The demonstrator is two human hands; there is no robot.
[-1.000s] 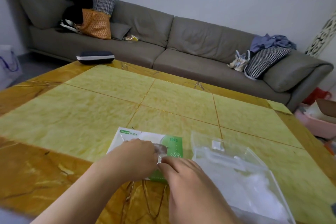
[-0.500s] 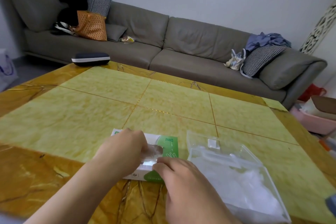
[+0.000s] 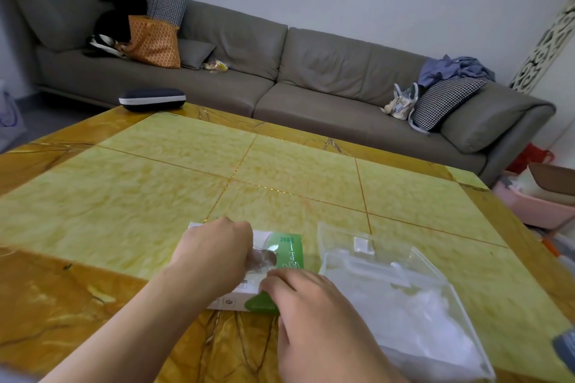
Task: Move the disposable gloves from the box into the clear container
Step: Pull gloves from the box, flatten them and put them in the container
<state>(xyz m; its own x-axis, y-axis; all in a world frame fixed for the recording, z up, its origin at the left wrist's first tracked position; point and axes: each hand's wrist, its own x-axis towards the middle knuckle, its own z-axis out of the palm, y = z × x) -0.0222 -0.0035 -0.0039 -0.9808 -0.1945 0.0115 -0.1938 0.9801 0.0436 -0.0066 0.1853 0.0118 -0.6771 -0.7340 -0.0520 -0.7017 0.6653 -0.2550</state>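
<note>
Both hands crowd the glove box [image 3: 287,250], a flat white-and-green carton on the yellow marble-look table [image 3: 140,205]. The left hand [image 3: 214,253] covers most of the box top, fingers curled out of sight at the opening, so its grip can't be told. The right hand [image 3: 314,305] pinches filmy clear gloves [image 3: 264,260] at the slot. Just right, the clear container [image 3: 441,283] holds crumpled white film, its near edge cut off.

The white-and-green cardboard glove box [image 3: 287,250] looks smooth and slightly glossy. Thin, filmy clear plastic gloves [image 3: 264,258] glint at its opening. The clear rigid plastic container [image 3: 401,295] shines. The yellow marble-patterned desk [image 3: 155,196] is polished; the grey sofa [image 3: 311,71] looks matt, leathery.
</note>
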